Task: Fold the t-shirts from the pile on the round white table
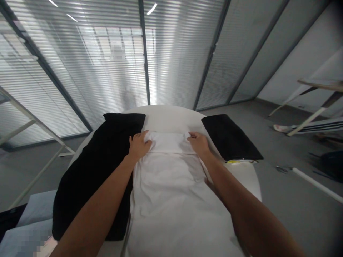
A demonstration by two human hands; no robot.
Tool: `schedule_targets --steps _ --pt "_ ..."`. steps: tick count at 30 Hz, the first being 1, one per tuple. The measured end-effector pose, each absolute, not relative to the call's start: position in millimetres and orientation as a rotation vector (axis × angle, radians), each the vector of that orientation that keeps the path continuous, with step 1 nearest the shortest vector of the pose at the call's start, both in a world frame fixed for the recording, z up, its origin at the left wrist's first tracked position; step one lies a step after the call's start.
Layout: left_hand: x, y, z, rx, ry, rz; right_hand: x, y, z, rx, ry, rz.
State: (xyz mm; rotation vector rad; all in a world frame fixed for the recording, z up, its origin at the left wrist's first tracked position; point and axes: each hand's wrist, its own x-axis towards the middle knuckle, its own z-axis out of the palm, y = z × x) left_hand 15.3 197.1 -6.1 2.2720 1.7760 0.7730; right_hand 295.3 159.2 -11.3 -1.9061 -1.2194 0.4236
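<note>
A long piece of white cloth (171,200), perhaps a garment, runs lengthwise down the round white table (171,116) towards me. Its far end is folded over into a flat band, and creases cross the nearer part. At the band's left corner my left hand (139,145) is closed on the cloth, thumb towards the middle. My right hand (198,143) pinches the opposite corner between thumb and fingers. Along the left side lies a large black cloth (99,171), partly behind my left forearm. A folded black cloth (232,137) rests on the right, with a yellow edge showing beneath it.
Blinds behind glass panels (171,57) stand beyond the table. A white metal frame (40,123) is at the left, above pale packages (37,210). On the right are a wooden-topped table (324,85), a person's striped trouser leg (318,125) and a white pole (316,184).
</note>
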Motion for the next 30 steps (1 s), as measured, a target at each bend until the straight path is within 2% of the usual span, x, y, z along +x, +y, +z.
schedule_targets --steps 8,12,17,23,30 --pt "-10 213 10 2.161 1.544 1.019 298 160 -6 -1.55 -0.741 0.886" --pt "-18 221 13 1.909 1.427 1.013 295 153 6 -1.631 -0.816 0.909" --pt "-18 217 26 1.543 1.411 0.822 291 143 18 -1.719 -0.917 0.888" --pt "-20 207 43 1.464 1.341 0.516 291 137 23 -1.858 -0.963 0.9" --pt "-20 204 50 1.313 1.288 0.59 291 134 27 -1.779 -0.982 0.959"
